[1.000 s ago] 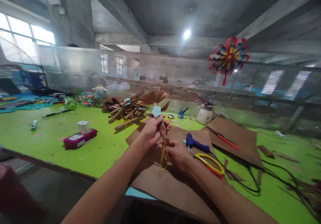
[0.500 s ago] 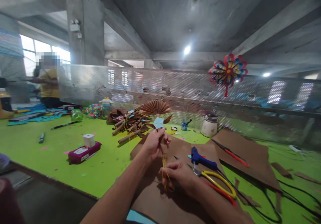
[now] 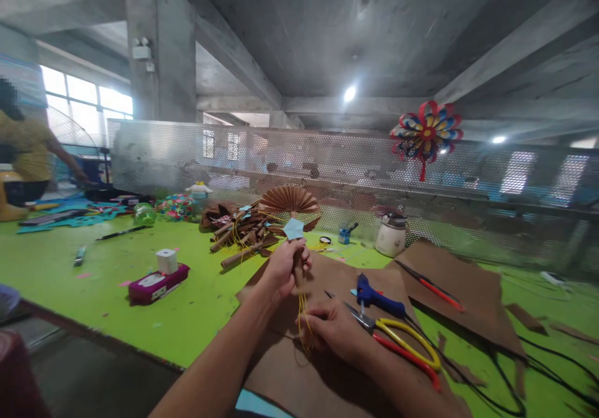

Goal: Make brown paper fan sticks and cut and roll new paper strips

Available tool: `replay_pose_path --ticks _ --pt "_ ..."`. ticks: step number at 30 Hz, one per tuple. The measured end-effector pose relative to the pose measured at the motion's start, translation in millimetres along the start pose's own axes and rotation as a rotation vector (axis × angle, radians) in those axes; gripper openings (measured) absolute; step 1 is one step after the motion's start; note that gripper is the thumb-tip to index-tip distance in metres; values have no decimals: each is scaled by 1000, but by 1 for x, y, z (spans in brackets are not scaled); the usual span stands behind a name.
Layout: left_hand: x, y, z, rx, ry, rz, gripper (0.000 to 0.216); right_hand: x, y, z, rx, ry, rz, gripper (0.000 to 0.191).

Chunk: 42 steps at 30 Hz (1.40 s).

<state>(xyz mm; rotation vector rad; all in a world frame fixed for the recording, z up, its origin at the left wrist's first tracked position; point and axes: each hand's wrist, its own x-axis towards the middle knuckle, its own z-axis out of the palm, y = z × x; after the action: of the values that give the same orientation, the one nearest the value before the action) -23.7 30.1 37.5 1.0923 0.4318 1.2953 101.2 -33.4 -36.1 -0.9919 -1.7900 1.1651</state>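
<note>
My left hand (image 3: 283, 269) is closed around a brown folded paper stick (image 3: 298, 273) held upright, topped by a light blue paper piece (image 3: 293, 229). Yellow string (image 3: 302, 316) hangs from the stick down to my right hand (image 3: 331, 329), which pinches the string low over the brown cardboard sheet (image 3: 322, 368). Both hands work above the front middle of the green table (image 3: 196, 299).
Yellow and red scissors (image 3: 397, 341) and a blue glue gun (image 3: 374, 298) lie right of my hands. A pile of brown paper fans (image 3: 253, 221), a white pot (image 3: 392, 236), a magenta box with a tape roll (image 3: 158, 279), black cables (image 3: 528, 368). A person in yellow (image 3: 28, 156) stands far left. A mesh fence with a pinwheel (image 3: 425, 132) behind.
The view tilted up from a second ago. My right hand has pulled the yellow string lower; my left hand keeps its grip. The person at far left has moved further left.
</note>
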Motion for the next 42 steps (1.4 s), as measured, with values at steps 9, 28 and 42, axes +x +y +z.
replay_pose_path --ticks 9,28,42 --pt "-4 -1 2 8 -43 23 16 7 -3 -18 131 6 94 47" --pt "-11 -18 19 172 -90 -25 25 6 -19 -16 321 202 -11 43" --pt "-5 -17 17 178 104 87 14 9 -7 5 226 290 82 34"
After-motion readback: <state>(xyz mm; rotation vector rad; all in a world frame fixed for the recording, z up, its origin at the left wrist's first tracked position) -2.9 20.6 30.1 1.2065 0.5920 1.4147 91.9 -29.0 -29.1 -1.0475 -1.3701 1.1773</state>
